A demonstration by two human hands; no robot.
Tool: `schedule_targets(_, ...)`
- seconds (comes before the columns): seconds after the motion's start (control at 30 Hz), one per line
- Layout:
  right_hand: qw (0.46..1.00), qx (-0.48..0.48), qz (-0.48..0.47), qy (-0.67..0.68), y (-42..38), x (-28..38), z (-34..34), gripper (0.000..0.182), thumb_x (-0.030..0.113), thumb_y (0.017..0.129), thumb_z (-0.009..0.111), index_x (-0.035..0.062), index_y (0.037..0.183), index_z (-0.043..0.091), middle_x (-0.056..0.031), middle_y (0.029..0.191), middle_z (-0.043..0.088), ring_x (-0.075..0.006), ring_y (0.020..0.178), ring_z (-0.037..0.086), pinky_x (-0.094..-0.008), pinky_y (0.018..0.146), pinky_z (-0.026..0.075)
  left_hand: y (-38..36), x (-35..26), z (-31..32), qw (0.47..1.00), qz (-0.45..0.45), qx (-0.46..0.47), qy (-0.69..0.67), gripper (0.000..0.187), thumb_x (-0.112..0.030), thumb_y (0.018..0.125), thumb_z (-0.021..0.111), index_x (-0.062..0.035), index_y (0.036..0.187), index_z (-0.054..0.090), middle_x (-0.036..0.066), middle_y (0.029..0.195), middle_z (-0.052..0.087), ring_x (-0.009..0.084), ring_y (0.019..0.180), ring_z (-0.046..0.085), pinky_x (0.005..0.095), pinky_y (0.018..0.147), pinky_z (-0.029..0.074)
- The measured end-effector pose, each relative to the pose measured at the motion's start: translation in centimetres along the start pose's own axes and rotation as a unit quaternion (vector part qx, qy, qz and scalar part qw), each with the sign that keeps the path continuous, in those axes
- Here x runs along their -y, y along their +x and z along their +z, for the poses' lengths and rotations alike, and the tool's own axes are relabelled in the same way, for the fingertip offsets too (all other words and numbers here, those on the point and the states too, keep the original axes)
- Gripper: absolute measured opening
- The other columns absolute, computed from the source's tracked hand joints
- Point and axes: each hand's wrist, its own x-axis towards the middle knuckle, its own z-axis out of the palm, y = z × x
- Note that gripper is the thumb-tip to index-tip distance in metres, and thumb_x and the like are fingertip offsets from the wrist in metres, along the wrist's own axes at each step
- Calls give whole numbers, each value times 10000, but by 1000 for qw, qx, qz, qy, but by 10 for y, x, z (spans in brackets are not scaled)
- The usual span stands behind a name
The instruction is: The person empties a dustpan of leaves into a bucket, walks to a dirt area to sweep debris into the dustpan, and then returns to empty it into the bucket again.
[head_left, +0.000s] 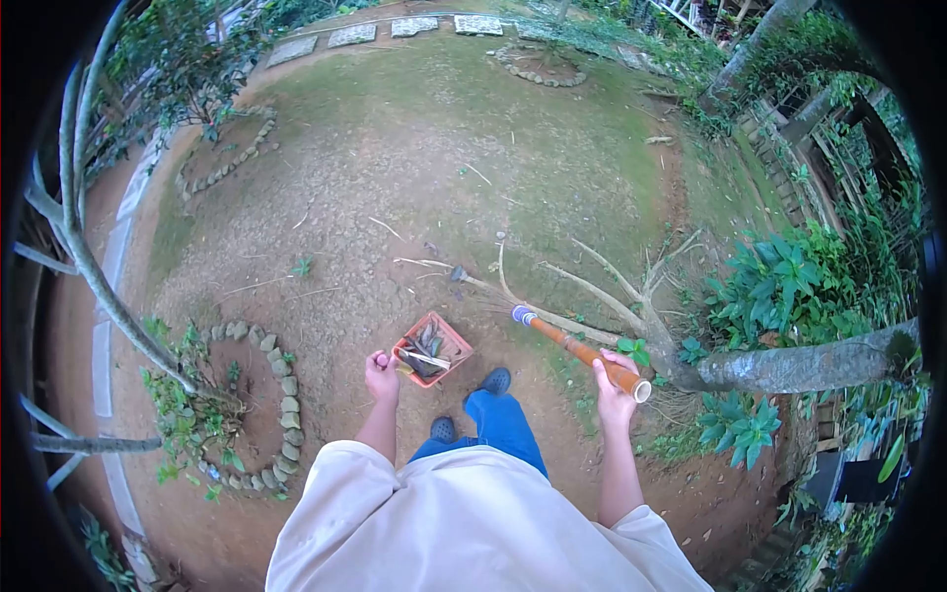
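Note:
My right hand (617, 395) is wrapped around the thick bamboo handle (582, 350) of a stick broom. A purple and white binding (524, 315) sits at the handle's far end, and thin bristles (490, 296) fan out towards the ground ahead. My left hand (382, 377) is closed beside the left corner of a red plastic basket (462, 340). A yellowish leaf shows close to its fingers, but what they grip cannot be made out. Dry leaves (426, 342) and a pale strip lie in the basket.
A leaning tree trunk (789, 372) with low bare branches reaches in from the right. Stone rings (287, 405) surround plants at left and far back. Twigs (387, 228) are scattered over the dirt. Paving slabs (352, 36) edge the yard.

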Motion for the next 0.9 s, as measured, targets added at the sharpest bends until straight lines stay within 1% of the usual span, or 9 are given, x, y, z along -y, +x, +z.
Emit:
schedule_targets(0.17,1000,23,-14,3,57,-24,28,205,-59,840,720,24,1002,627,-132,1081,667,-224,1050,639,-359,971,499,21,2,25,1000,0,-10,-1,365,-10,853,722,-31,1187,575,45,1040,622,130,939,626,275,852,513)
schedule_targets(0.27,999,38,-21,-25,105,-43,50,204,-53,843,722,25,1008,629,-134,1093,667,-222,1046,640,-356,964,504,36,5,47,998,-17,-49,-42,352,-51,815,776,-43,1126,612,48,987,660,128,890,630,282,812,523)
schedule_targets(0.3,999,42,-14,7,122,-51,59,198,-46,849,723,23,1011,633,-136,1097,668,-224,1054,641,-353,967,504,40,-2,54,997,-14,-62,-37,347,-54,816,776,-44,1123,615,50,981,664,129,888,632,284,814,524)
schedule_targets(0.37,998,62,-24,-2,157,-68,76,191,-42,855,719,22,1014,636,-138,1100,668,-228,1063,640,-355,973,501,44,-13,67,996,-11,-85,-25,338,-59,818,777,-48,1117,622,54,970,671,132,885,636,289,818,525)
schedule_targets(0.43,997,80,-12,6,189,-80,92,175,-38,851,722,19,998,646,-136,1097,669,-231,1076,640,-352,978,496,49,-37,78,995,-30,-79,49,354,-53,832,765,-40,1151,613,64,1036,663,140,931,637,295,844,527)
schedule_targets(0.47,995,93,-30,-3,206,-82,101,173,-41,835,731,18,977,652,-132,1072,673,-233,1057,650,-350,962,501,52,-47,85,993,-40,-77,83,362,-50,839,758,-35,1169,609,69,1068,659,143,954,638,298,858,528)
schedule_targets(0.6,985,147,-87,-31,265,-95,138,169,-51,793,749,22,924,671,-119,1005,686,-242,1012,677,-350,921,518,64,-54,114,988,-72,-97,92,355,-62,838,763,-45,1162,619,65,1043,664,143,953,635,308,852,533)
schedule_targets(0.73,971,217,-93,-40,299,-122,165,170,-45,807,740,30,939,664,-118,1049,674,-237,1027,662,-341,955,495,69,-44,140,986,-77,-129,69,345,-62,828,767,-51,1141,623,76,1018,683,148,928,652,305,840,533)
schedule_targets(0.9,951,299,-62,-45,306,-122,171,166,-56,784,748,34,906,681,-113,994,685,-243,988,684,-345,914,521,70,-32,150,984,-67,-159,50,342,-47,834,753,-49,1147,615,82,1022,690,151,933,661,300,851,532)
